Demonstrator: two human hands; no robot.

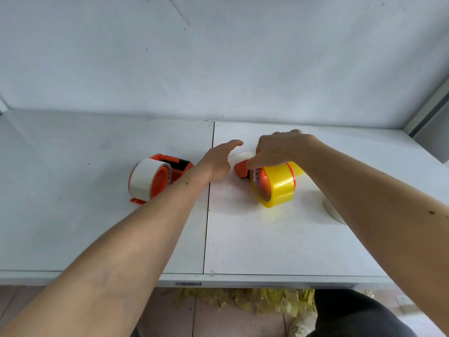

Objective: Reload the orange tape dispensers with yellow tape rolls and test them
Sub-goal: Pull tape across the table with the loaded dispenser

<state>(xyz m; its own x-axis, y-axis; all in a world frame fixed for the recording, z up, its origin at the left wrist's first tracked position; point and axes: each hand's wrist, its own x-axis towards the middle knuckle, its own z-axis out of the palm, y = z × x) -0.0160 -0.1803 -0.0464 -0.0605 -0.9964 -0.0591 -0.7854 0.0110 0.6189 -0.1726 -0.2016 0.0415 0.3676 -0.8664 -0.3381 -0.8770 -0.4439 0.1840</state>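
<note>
An orange tape dispenser loaded with a yellow tape roll stands right of the table's seam. My right hand grips it from above, thumb on the orange nose. My left hand hovers just left of it with fingers spread, holding nothing. A second orange dispenser lies to the left and carries a whitish, nearly spent roll. Another yellow roll peeks out behind the held dispenser.
A white round object lies on the table, partly hidden under my right forearm. A small whitish piece sits between my hands. Crumpled yellow tape scraps litter the floor below the front edge. A wall closes off the table's back.
</note>
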